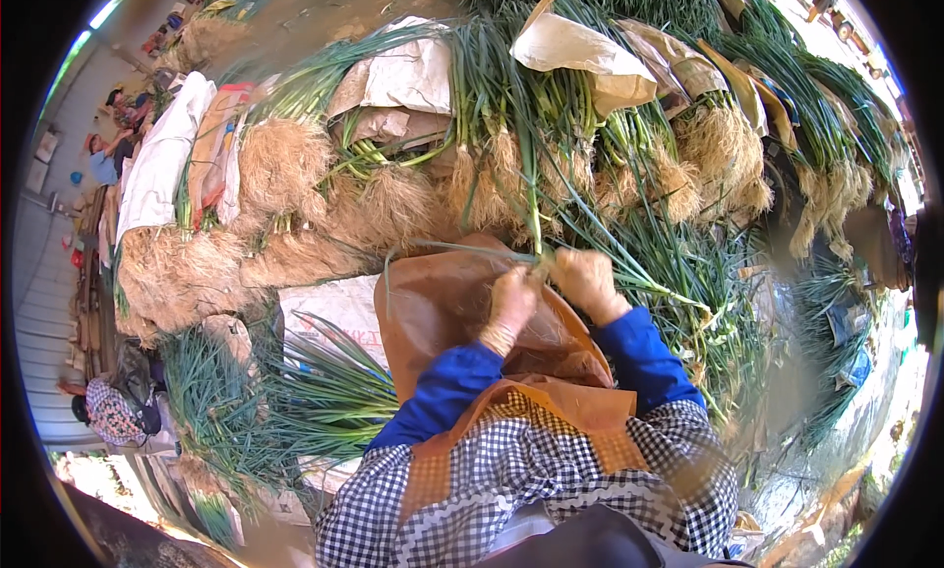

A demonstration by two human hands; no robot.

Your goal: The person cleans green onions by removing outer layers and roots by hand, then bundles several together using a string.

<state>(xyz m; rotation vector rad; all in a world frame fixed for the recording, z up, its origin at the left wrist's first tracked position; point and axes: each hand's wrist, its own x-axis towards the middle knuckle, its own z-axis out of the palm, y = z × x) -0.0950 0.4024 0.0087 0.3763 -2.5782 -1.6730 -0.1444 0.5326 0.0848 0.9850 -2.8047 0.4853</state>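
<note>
A single green onion (535,214) stands with its leaves pointing away from me and its pale base between my hands, above my lap. My left hand (513,300) is closed, its fingertips pinching that base. Close beside it, my right hand (587,283) is curled with thumb and fingers on the same lower end. The exact grip of the fingertips is partly hidden. Under both hands a brown waterproof apron (433,307) covers my lap. A thin loose leaf (433,244) trails to the left of the onion's base.
Beyond my lap lies a row of green onion bundles with tan roots (285,170), partly covered by pale sacks (408,71). Loose green onions (678,283) heap at my right. More leaves (334,381) lie on a white sack (334,312) at my left. Distant people (103,160) appear far left.
</note>
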